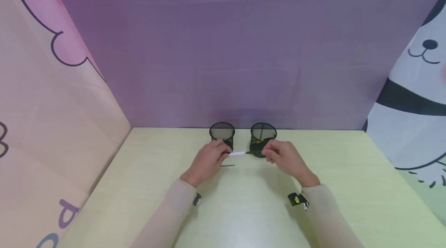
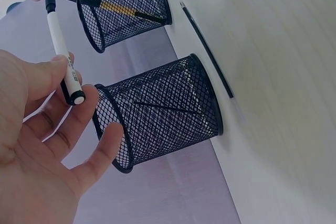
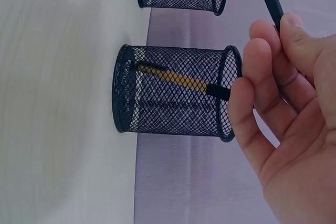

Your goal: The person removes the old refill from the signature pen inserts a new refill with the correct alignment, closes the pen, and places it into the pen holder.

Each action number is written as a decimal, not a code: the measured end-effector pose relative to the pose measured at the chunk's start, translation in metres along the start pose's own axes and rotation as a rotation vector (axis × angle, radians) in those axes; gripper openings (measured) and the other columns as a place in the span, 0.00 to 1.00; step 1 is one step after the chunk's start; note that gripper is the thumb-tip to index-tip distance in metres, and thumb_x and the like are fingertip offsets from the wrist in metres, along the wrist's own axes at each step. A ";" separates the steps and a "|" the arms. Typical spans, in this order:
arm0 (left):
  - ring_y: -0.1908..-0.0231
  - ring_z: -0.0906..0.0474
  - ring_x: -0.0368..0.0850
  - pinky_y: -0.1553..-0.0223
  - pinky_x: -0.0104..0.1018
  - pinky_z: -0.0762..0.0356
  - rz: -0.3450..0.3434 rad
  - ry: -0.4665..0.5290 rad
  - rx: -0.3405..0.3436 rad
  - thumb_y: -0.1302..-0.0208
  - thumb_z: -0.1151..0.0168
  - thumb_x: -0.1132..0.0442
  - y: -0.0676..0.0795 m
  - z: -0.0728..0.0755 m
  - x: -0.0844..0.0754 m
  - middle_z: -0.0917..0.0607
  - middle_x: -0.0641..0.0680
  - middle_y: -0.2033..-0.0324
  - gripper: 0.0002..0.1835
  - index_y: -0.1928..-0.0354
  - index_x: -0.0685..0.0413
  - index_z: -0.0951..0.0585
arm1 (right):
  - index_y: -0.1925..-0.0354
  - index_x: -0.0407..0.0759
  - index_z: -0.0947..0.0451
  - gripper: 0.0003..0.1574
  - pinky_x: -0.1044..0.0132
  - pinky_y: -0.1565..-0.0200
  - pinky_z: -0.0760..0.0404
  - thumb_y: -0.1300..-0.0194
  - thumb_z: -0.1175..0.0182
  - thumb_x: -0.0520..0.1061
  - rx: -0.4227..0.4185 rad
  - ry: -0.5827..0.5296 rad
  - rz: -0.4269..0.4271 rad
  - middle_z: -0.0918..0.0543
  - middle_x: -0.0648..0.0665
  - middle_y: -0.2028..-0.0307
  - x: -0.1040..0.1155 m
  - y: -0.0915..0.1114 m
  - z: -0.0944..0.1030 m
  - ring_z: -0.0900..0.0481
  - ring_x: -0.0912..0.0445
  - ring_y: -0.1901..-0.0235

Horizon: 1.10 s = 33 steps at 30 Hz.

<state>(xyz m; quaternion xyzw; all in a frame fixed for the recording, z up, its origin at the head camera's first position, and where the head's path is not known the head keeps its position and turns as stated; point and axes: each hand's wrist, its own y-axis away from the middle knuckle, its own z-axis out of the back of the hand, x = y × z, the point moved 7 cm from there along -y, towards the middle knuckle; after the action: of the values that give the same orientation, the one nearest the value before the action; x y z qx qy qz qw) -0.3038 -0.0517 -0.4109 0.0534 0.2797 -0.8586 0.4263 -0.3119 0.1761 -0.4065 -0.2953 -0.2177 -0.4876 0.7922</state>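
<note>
My left hand (image 1: 209, 161) holds the white barrel of a slim black-and-white marker (image 2: 59, 38) near its rear end, between thumb and fingers. At the opposite end, my right hand (image 1: 285, 157) pinches the marker's black part (image 3: 271, 1) with thumb and forefinger. The marker lies almost level between the hands. Behind the left hand stands a black mesh pen cup (image 2: 168, 135) with a thin dark stick inside. A second mesh cup (image 3: 173, 124), behind the right hand, contains a yellow-and-black pen (image 3: 181, 80).
A thin dark rod like a pen refill (image 2: 207, 51) lies on the pale table (image 1: 240, 209) before the left cup. Both cups stand near the table's back edge, close to a purple backdrop (image 1: 230, 54). Printed panels flank the table.
</note>
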 end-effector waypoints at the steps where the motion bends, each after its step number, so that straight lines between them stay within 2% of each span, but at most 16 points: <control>1: 0.60 0.22 0.41 0.56 0.39 0.21 -0.001 0.002 0.000 0.28 0.36 0.64 0.000 0.000 0.000 0.16 0.47 0.59 0.07 0.53 0.52 0.14 | 0.64 0.46 0.17 0.05 0.68 0.72 0.23 0.28 0.37 0.42 0.000 -0.001 0.000 0.18 0.53 0.76 0.000 0.000 0.000 0.23 0.61 0.76; 33: 0.59 0.21 0.42 0.54 0.39 0.20 -0.001 0.014 0.001 0.28 0.36 0.64 0.001 0.003 -0.005 0.16 0.47 0.59 0.07 0.52 0.52 0.14 | 0.62 0.46 0.17 0.03 0.68 0.70 0.21 0.28 0.37 0.42 0.019 0.006 -0.004 0.15 0.45 0.73 0.003 -0.001 -0.004 0.21 0.61 0.74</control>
<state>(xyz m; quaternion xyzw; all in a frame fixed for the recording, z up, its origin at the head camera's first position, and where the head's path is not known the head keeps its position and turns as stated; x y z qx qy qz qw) -0.2996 -0.0495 -0.4073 0.0594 0.2823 -0.8586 0.4238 -0.3117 0.1712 -0.4075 -0.2859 -0.2207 -0.4877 0.7948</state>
